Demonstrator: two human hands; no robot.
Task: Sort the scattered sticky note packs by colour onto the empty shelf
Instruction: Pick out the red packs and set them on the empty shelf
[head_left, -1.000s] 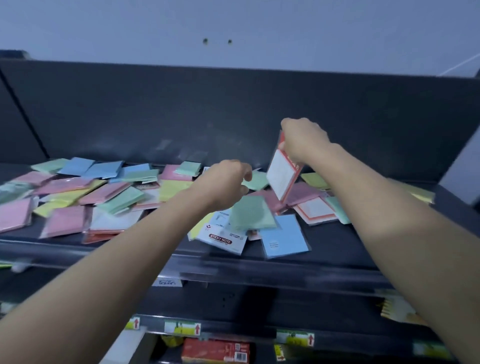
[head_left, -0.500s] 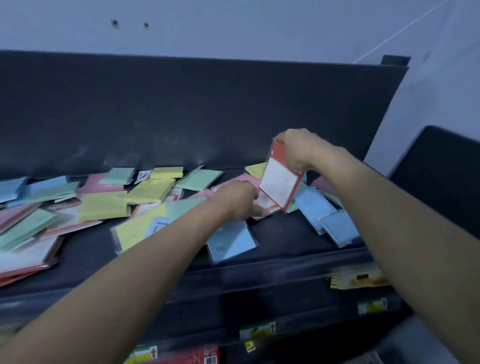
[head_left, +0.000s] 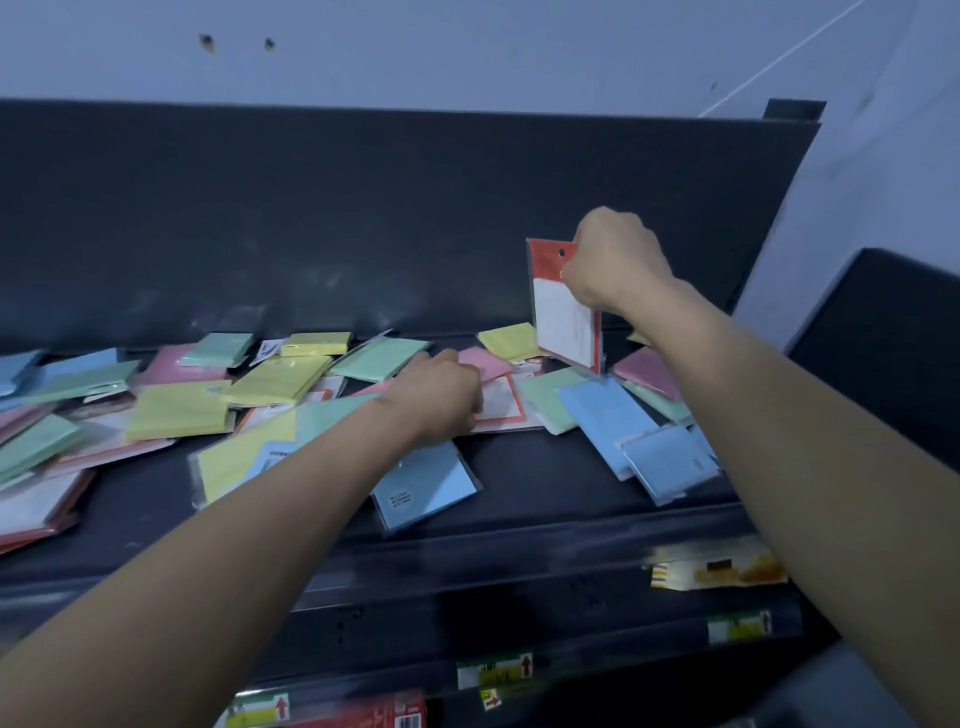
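While raised, right hand (head_left: 618, 260): fingers curled round glossy red-and-white pack (head_left: 563, 312), upright above right end of shelf (head_left: 545, 483).
Left hand (head_left: 441, 397): fingers curled under, grip unclear, over thin square pastel packs (head_left: 179, 410) mid-shelf.

Retail shop aisle, dark metal gondola shelf (head_left: 519, 499), price-label strips (head_left: 493, 670) on shelf edges, packaged stationery (head_left: 176, 410) scattered, barcoded goods (head_left: 363, 714) below

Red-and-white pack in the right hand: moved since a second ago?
Yes. The red-and-white pack gripped by the right hand went rightward: it was above the front blue pack, now well right of it.
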